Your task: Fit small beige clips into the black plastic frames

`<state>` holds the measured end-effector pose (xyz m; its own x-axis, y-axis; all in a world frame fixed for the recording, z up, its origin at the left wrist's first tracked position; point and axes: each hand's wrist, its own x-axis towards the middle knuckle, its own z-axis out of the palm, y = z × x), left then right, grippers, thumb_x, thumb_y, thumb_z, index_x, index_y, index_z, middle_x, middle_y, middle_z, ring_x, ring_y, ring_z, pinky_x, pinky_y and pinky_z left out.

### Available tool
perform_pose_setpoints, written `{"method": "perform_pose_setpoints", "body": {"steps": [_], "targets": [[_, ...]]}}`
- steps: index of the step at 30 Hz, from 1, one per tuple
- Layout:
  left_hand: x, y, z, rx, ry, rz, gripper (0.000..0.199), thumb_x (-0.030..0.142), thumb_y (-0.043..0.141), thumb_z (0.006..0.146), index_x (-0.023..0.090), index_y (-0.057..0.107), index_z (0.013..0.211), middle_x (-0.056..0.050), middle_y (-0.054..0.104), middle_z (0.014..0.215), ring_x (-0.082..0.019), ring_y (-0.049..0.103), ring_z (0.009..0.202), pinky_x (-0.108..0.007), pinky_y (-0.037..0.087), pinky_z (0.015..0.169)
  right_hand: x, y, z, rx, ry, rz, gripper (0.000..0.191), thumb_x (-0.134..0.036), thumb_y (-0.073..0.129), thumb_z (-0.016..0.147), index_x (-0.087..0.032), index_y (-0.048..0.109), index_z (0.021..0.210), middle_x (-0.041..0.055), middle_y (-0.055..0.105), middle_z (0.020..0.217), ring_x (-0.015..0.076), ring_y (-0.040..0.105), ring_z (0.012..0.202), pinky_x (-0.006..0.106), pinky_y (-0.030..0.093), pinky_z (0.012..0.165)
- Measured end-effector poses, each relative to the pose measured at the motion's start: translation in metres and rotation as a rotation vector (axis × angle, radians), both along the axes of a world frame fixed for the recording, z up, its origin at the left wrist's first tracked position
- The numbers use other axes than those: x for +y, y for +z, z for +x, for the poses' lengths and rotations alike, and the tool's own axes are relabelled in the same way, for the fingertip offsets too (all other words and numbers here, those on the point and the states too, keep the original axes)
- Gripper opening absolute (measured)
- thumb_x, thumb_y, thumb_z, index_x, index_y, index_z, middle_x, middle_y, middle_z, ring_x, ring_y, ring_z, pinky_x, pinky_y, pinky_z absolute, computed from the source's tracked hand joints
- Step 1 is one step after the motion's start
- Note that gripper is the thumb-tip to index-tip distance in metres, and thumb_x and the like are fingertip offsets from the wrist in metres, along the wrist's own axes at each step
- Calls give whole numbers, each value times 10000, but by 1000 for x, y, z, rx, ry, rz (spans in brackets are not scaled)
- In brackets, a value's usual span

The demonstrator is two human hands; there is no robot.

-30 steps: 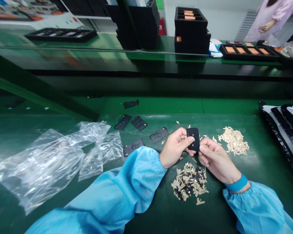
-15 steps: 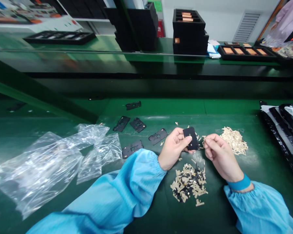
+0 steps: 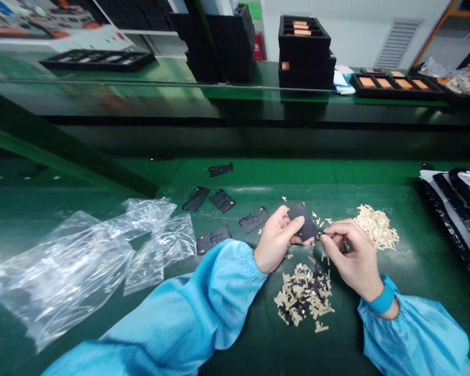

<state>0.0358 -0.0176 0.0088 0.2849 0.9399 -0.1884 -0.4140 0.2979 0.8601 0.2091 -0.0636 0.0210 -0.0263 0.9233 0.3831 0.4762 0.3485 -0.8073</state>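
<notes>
The black plate (image 3: 303, 224) is up off the bench (image 3: 411, 303), tilted in my left hand (image 3: 276, 237). The thumb lies across its face and the other fingers back it from beneath, a grip that I judge steadies it while leaving the corner facing my right hand (image 3: 356, 261) exposed. My right thumb and forefinger are pinched together just beside that corner, closed on what looks like a small piece (image 3: 321, 234); it's too tiny for me to name, and I can't tell whether it touches the plate.

Below my hands lies a pile of mixed tan and dark pieces (image 3: 304, 293). A pile of tan pieces (image 3: 377, 227) sits beyond the right hand, with a few strays scattered between there and the plate. Both piles are within short reach, probably why they sit there. More black plates (image 3: 254, 219) lie loosely spread to the left, apart from the scraps, perhaps to prevent mixing.

For moving, I'd mind the near pile: a dropped wrist could drag through it. The left sleeve (image 3: 219, 292) passes close to the nearest plate's edge, and clear plastic bags (image 3: 78, 261) lie farther left. Dark packages (image 3: 454, 219) flank the right side, well apart from my right hand, leaving elbow room between.
</notes>
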Motion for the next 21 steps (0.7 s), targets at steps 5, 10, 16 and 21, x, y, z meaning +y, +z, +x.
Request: {"method": "perform_pose_setpoints", "body": {"steps": [5, 10, 16, 21], "targets": [[-1, 0, 0, -5, -3, -8, 438, 448, 825, 766, 176, 501, 880, 37, 670, 676, -98, 658, 539, -207, 585, 535, -1, 0, 0, -51, 51, 57, 106, -152, 617, 947, -243, 635, 895, 28, 632, 825, 166, 528, 644, 308, 423, 578], [-1, 1, 1, 8, 4, -12, 450, 465, 817, 771, 183, 481, 870, 33, 672, 672, -102, 661, 543, -204, 577, 537, -1, -1, 0, -121, 80, 98, 122, -131, 594, 962, -245, 616, 925, 27, 643, 837, 167, 541, 662, 305, 425, 582], [-2, -1, 1, 23, 11, -2, 436, 463, 792, 796, 188, 460, 863, 29, 675, 661, -103, 663, 534, -190, 559, 524, -3, -1, -3, -126, 61, 86, 115, -133, 587, 970, -233, 605, 917, 13, 609, 805, 150, 519, 631, 294, 436, 574], [-1, -3, 1, 14, 18, 3, 439, 460, 795, 793, 189, 455, 851, 36, 673, 651, -102, 664, 525, -190, 562, 518, -5, -3, -4, -118, 58, 121, 132, -92, 601, 956, -217, 609, 911, -3, 594, 797, 133, 513, 632, 271, 429, 573]]}}
